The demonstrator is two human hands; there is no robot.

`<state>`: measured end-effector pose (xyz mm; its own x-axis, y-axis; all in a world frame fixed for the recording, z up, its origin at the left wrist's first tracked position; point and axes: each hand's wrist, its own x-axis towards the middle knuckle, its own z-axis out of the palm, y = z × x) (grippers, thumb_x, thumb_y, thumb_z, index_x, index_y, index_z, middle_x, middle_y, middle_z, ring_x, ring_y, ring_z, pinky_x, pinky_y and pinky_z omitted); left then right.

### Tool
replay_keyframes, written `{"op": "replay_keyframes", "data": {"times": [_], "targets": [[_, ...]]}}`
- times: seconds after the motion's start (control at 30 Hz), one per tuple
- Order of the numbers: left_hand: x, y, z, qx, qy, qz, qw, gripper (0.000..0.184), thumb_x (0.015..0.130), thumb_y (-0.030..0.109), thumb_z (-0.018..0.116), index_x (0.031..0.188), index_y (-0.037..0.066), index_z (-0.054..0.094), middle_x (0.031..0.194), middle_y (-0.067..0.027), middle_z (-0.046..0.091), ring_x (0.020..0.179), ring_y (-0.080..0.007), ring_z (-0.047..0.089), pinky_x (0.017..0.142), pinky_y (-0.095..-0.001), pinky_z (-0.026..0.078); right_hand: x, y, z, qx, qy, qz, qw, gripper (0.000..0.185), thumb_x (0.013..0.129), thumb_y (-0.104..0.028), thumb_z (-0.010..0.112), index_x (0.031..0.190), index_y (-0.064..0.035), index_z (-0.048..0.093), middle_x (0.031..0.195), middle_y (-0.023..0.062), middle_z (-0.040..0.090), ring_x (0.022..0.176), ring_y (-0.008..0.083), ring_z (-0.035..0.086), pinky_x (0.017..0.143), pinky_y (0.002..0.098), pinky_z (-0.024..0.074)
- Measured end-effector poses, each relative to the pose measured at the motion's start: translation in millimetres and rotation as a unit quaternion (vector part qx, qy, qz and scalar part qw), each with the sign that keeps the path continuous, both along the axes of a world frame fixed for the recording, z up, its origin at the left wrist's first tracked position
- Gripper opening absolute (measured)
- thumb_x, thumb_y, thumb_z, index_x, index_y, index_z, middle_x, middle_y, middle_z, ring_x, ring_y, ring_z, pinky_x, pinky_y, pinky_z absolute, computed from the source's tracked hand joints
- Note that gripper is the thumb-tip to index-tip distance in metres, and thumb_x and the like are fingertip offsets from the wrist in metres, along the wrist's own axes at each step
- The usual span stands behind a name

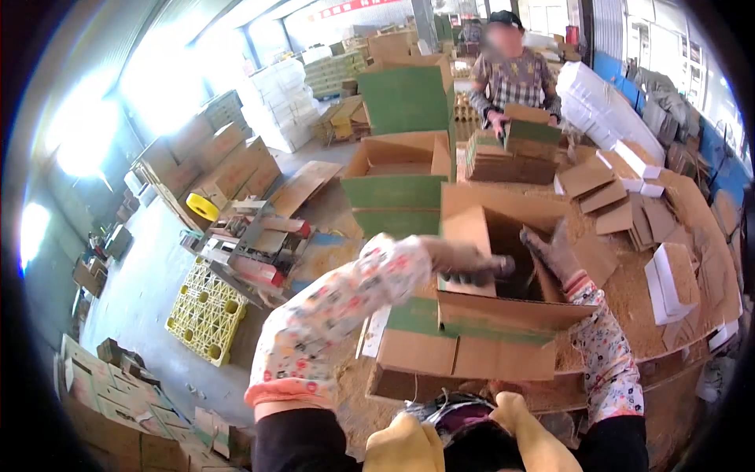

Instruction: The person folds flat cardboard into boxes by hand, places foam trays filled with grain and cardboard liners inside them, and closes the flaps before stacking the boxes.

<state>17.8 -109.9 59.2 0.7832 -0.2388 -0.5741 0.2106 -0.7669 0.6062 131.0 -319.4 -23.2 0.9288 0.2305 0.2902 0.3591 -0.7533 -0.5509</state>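
An open cardboard box (511,311) with green bands stands on the table in front of me, its flaps spread outward. My left hand (470,263), in a dark-tipped glove, reaches over the box's left flap. Its fingers are bent together above the opening, and what they hold, if anything, cannot be made out. At the right inner side of the box is my right hand (553,253), also gloved, thumb and fingers apart, close to the right flap. Shadow hides the bottom of the box.
Open green-and-brown cartons (397,193) stand just beyond my box. Across the table, a person (515,79) handles flat cartons (511,157). Cardboard pieces (621,204) and a white-sided piece (671,283) lie to the right. A yellow pallet (206,311) is on the floor at left.
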Motion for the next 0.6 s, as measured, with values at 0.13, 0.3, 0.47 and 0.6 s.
{"op": "replay_keyframes", "data": {"times": [0.13, 0.3, 0.47, 0.6], "targets": [[-20, 11, -25, 0.014, -0.273, -0.127, 0.954, 0.070, 0.083, 0.061, 0.045, 0.115, -0.001, 0.055, 0.119, -0.0195, 0.054, 0.108, -0.0295, 0.053, 0.091, -0.0397, 0.041, 51, -41, -53, -0.031, 0.028, 0.163, 0.986, 0.087, 0.075, -0.041, 0.070, 0.132, 0.0079, 0.027, 0.131, 0.0188, 0.043, 0.118, 0.0272, 0.045, 0.104, 0.0371, 0.0282], [-1, 29, -28, 0.111, -0.128, -0.023, 0.985, 0.059, 0.081, 0.051, 0.057, 0.109, -0.001, 0.057, 0.097, -0.0200, 0.061, 0.090, -0.0305, 0.058, 0.083, -0.0394, 0.044, 101, -49, 21, 0.223, 0.357, 0.271, 0.865, 0.081, 0.076, -0.041, 0.067, 0.131, 0.0064, 0.030, 0.127, 0.0227, 0.046, 0.117, 0.0306, 0.046, 0.098, 0.0380, 0.0356], [-19, 10, -74, 0.240, -0.642, 0.102, 0.721, 0.080, 0.069, 0.054, 0.066, 0.126, 0.002, 0.042, 0.126, -0.0197, 0.041, 0.117, -0.0346, 0.037, 0.100, -0.0486, 0.026, -24, -36, 69, -0.125, -0.006, 0.182, 0.975, 0.088, 0.075, -0.048, 0.061, 0.134, 0.0058, 0.025, 0.133, 0.0277, 0.035, 0.127, 0.0365, 0.033, 0.105, 0.0391, 0.0270], [-13, 14, -87, 0.133, -0.592, 0.200, 0.769, 0.087, 0.066, 0.051, 0.070, 0.130, 0.004, 0.036, 0.134, -0.0238, 0.028, 0.122, -0.0375, 0.031, 0.103, -0.0511, 0.020, -39, -104, -13, -0.129, 0.015, 0.261, 0.957, 0.081, 0.081, -0.052, 0.055, 0.135, 0.0018, 0.027, 0.138, 0.0229, 0.029, 0.130, 0.0315, 0.029, 0.108, 0.0381, 0.0222]]}}
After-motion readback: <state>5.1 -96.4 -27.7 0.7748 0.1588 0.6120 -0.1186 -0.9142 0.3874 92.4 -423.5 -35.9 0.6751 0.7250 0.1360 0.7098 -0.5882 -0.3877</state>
